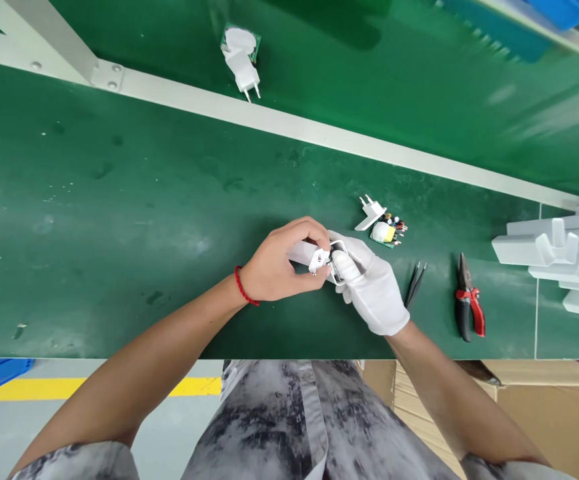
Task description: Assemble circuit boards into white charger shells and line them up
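Observation:
My left hand (277, 265), bare with a red cord at the wrist, pinches a small white plastic plug part (318, 261) between thumb and fingertips. Close against it, my right hand (375, 293) in a white glove is closed round a white plastic housing (333, 275) whose open, squared end faces up. The gloved thumb lies in or over that opening, so the inside is mostly hidden. Just beyond the gloved hand lie a white two-pin plug piece (371, 215) and a small circuit board with wired components (383, 233).
Right of my hands on the green bench lie black tweezers (413, 285) and red-and-black pliers (463, 303). White plastic housings (529, 249) are stacked at the far right. A pale metal rail (279, 127) crosses behind; above it sits another plug with a board (243, 69).

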`<state>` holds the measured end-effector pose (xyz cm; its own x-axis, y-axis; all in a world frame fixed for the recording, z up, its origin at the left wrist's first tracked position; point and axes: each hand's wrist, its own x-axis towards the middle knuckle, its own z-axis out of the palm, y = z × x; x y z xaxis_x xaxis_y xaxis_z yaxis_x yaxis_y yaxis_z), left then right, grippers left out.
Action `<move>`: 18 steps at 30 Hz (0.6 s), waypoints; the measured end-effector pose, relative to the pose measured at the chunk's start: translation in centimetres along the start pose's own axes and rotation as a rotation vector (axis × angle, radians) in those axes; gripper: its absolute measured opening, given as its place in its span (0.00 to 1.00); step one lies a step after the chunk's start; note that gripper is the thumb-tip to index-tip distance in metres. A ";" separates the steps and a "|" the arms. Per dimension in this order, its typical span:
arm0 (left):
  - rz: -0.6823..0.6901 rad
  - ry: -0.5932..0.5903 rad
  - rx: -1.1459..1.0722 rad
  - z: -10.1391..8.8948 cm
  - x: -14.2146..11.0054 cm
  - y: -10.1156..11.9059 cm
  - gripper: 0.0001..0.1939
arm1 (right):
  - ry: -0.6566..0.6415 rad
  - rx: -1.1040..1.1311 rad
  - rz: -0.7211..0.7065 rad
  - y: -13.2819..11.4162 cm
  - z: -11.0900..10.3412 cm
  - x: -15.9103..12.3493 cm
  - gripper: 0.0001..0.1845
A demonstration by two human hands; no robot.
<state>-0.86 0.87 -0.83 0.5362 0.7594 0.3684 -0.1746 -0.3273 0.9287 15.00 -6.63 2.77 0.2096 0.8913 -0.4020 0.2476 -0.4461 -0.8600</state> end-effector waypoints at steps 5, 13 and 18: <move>-0.010 -0.008 -0.006 -0.1 0.1 -0.1 0.09 | -0.049 0.076 0.038 0.5 -0.7 0.1 0.31; 0.009 0.006 -0.027 0.0 0.0 -0.2 0.09 | -0.065 0.071 0.028 0.9 -0.9 0.1 0.33; -0.011 -0.001 -0.020 0.0 0.0 -0.2 0.09 | -0.050 0.034 -0.045 1.0 -0.7 0.2 0.31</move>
<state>-0.89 0.93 -1.03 0.5387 0.7626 0.3580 -0.1847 -0.3077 0.9334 15.98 -6.95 2.08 0.1511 0.9137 -0.3773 0.2229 -0.4033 -0.8875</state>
